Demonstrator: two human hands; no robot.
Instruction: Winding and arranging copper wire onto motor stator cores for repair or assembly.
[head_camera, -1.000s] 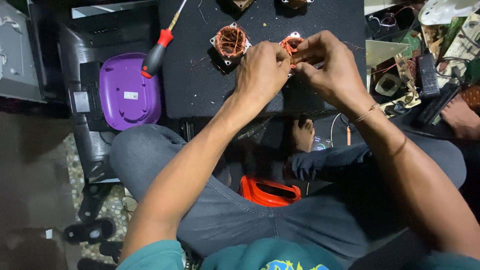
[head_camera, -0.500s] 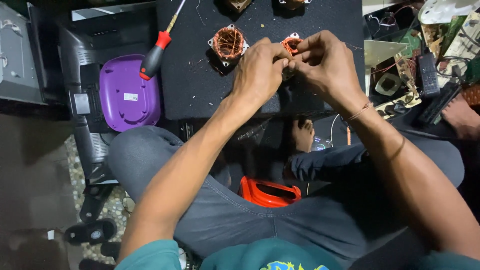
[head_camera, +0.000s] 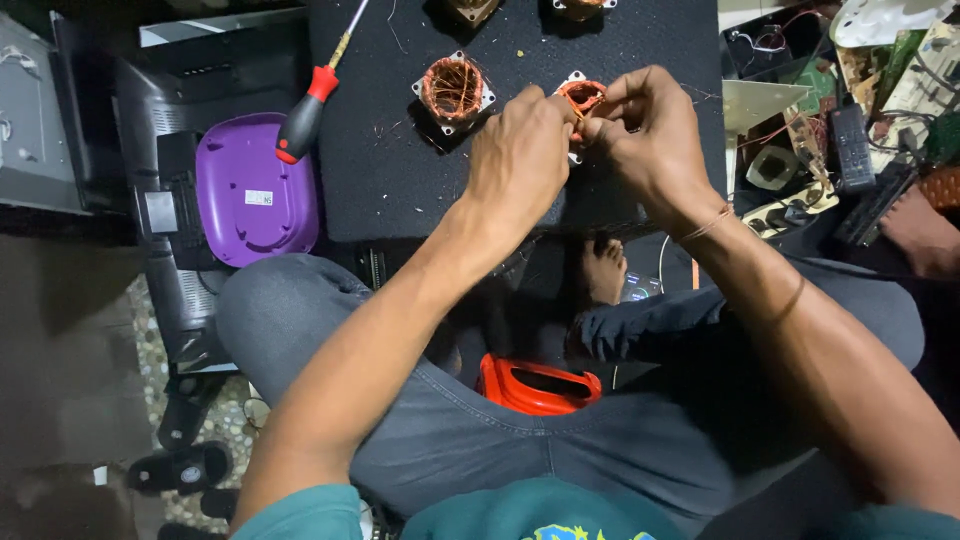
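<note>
Both my hands meet over a black mat (head_camera: 400, 170) and grip a small square motor stator with copper wire windings (head_camera: 581, 96). My left hand (head_camera: 520, 155) pinches it from the left, fingers curled on its edge. My right hand (head_camera: 650, 140) holds it from the right, thumb and forefinger on the copper coil. A second stator with a copper winding (head_camera: 453, 90) lies on the mat just left of my left hand. A screwdriver with a red and black handle (head_camera: 305, 110) rests across the mat's left edge.
A purple lidded box (head_camera: 250, 190) sits on a dark device left of the mat. Two more stators (head_camera: 475, 8) lie at the mat's far edge. Circuit boards, wires and a remote (head_camera: 850, 140) crowd the right. An orange object (head_camera: 535, 385) lies between my crossed legs.
My hands stay on the stator with small finger shifts on the coil. The view has drifted slightly; nothing else moved.
</note>
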